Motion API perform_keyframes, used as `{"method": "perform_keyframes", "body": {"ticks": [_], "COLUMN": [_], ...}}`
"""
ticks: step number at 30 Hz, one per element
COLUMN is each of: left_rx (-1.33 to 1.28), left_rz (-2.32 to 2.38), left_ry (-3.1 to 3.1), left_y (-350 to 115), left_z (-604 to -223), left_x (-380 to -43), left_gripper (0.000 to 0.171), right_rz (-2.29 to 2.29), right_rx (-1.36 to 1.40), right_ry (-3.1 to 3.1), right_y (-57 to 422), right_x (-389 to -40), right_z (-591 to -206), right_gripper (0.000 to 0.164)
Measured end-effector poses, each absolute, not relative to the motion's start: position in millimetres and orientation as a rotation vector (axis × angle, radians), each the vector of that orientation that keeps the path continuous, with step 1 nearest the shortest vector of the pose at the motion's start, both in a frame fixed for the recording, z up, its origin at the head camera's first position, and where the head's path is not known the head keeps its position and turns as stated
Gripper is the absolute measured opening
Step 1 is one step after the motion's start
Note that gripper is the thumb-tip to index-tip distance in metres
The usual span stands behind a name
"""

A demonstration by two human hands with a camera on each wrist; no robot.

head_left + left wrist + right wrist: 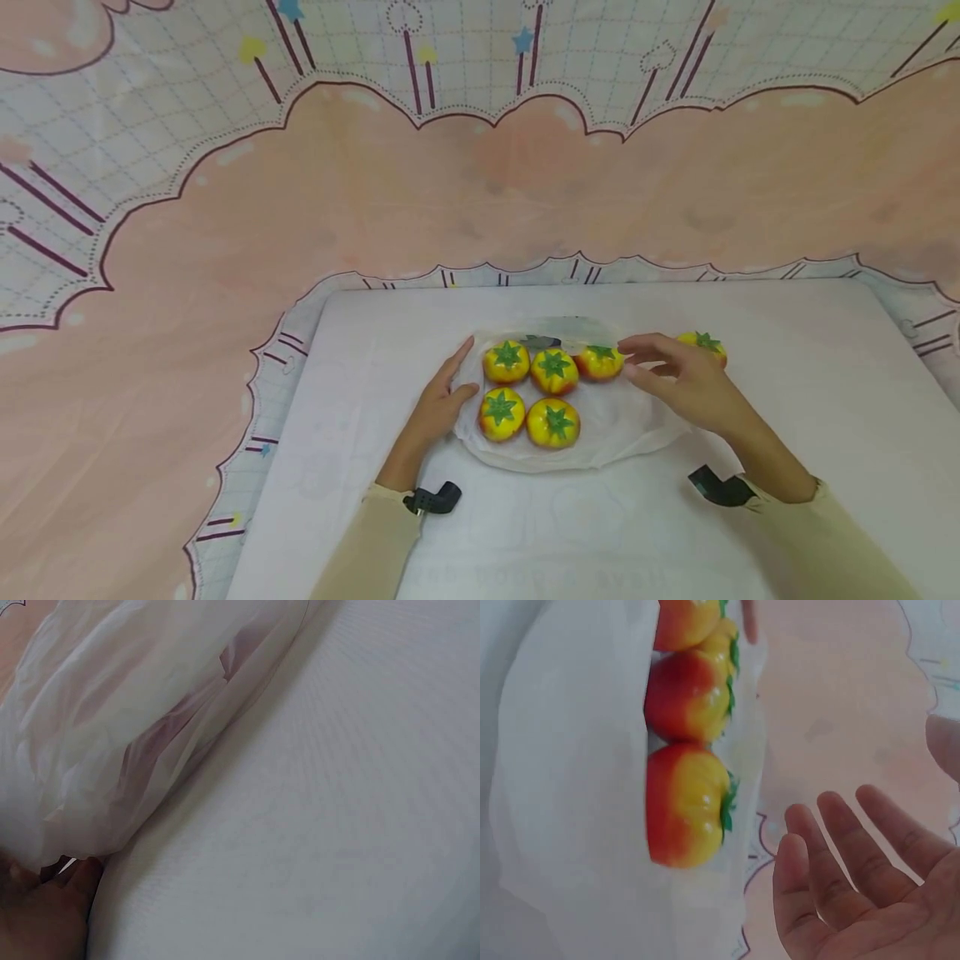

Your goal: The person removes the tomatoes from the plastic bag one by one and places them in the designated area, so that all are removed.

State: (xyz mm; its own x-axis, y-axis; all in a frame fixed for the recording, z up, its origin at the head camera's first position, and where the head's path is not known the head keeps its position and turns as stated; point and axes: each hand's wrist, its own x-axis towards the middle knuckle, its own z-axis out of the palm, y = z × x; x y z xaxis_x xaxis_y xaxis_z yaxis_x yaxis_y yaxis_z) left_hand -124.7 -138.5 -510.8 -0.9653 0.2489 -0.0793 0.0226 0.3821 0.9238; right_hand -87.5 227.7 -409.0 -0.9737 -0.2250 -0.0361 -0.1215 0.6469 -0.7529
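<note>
Several yellow-and-red, tomato-like fruits (553, 422) with green star-shaped tops sit in a spread white plastic bag (622, 429) in the head view. My left hand (438, 404) touches the bag's left edge, index finger extended and thumb apart; the left wrist view shows fingertips (90, 871) right against the thin plastic. Over the bag's right side, my right hand (690, 379) reaches toward the back-right fruit (599, 364). Seen from the right wrist, this hand (870, 892) has spread, slightly bent fingers and holds nothing. Another such fruit (714, 343) lies outside the bag, partly hidden behind it.
A white table (570, 533) carries everything. Beyond its back edge hangs a peach cloth (480, 200) with cloud outlines and stars. Dark camera mounts (435, 498) sit at both wrists, below beige sleeves (375, 542).
</note>
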Motion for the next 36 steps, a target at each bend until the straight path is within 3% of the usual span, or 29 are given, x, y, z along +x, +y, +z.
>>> {"method": "perform_keyframes", "body": {"ticks": [13, 36], "left_rx": [0.241, 0.248], "left_rz": [1.603, 1.613], "left_ry": [2.432, 2.447], "left_y": [-136.7, -138.0], "left_z": [-510.6, -512.0], "left_x": [-125.2, -124.9], "left_gripper": [0.071, 0.070], "right_rz": [-1.275, -1.230], "right_rx": [-0.526, -0.652], "right_ry": [2.591, 2.419], "right_y": [211.0, 178.4], "right_x": [-86.9, -86.5], "right_z": [-430.7, -455.0], "right_gripper": [0.049, 0.055]}}
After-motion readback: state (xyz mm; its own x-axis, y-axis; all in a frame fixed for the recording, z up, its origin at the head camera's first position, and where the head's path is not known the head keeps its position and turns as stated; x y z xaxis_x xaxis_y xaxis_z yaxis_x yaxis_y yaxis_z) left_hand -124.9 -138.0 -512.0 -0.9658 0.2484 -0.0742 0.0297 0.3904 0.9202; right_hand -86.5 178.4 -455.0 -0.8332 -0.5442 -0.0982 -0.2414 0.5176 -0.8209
